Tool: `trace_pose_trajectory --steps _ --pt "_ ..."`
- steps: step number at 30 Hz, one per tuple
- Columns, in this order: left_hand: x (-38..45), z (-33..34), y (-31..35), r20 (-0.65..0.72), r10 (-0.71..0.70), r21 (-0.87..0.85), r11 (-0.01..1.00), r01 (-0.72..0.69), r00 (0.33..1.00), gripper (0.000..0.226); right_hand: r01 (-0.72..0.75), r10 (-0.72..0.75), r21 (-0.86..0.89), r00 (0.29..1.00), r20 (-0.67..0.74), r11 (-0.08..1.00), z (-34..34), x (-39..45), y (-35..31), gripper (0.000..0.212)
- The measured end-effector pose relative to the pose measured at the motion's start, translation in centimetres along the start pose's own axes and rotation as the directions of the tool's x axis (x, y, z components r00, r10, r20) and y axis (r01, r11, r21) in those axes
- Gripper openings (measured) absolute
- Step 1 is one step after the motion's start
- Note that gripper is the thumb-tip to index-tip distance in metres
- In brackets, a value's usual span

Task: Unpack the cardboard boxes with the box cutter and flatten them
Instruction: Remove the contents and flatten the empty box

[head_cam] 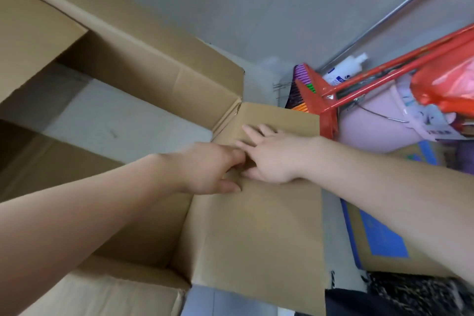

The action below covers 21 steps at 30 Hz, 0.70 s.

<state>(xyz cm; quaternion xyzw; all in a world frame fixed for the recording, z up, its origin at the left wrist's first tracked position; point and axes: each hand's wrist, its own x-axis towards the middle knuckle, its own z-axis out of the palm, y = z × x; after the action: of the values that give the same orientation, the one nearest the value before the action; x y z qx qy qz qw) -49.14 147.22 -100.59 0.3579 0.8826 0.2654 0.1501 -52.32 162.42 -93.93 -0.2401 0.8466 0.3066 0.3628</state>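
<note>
We press our right hand [272, 159], fingers spread flat, on a flap of the open cardboard box [143, 59]. Our left hand [207, 167] grips that flap's edge, fingers curled over it.

The grey floor [256, 7] carries a big open cardboard box [154, 67]. Near the floor's right edge stand a pink bucket [372, 128], a red broom [315, 95] and a box with blue print [379, 236].

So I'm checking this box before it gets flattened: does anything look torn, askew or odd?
Mostly fine. The cardboard box is open, with floor showing through it. The flap under the left hand and right hand has a small ragged tear at its lower right corner. No box cutter is in view.
</note>
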Motion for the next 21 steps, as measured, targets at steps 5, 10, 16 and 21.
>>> trace_pose_trajectory --steps 5,10,16,21 --pt "-0.9 1.7 -1.8 -0.041 -0.02 0.002 1.0 0.02 0.999 0.042 0.016 -0.017 0.035 0.999 0.03 0.999 0.5 2.1 0.1 0.08" --pt "-3.0 1.8 -5.1 -0.087 -0.236 0.035 0.97 0.24 0.968 0.051 0.052 -0.052 0.032 0.999 -0.016 0.998 -2.8 4.9 -0.3 0.078" --pt "-8.3 1.0 -9.9 -0.16 -0.57 0.2 0.78 0.592 0.806 0.059 0.225 -0.22 -0.014 0.934 -0.281 0.974 -6.9 9.7 -4.5 0.075" --pt "-14.8 0.2 -11.6 -0.159 -0.795 0.195 0.557 0.808 0.586 0.065 0.366 -0.378 -0.104 0.851 -0.365 0.925 -9.2 11.7 -9.5 0.074"
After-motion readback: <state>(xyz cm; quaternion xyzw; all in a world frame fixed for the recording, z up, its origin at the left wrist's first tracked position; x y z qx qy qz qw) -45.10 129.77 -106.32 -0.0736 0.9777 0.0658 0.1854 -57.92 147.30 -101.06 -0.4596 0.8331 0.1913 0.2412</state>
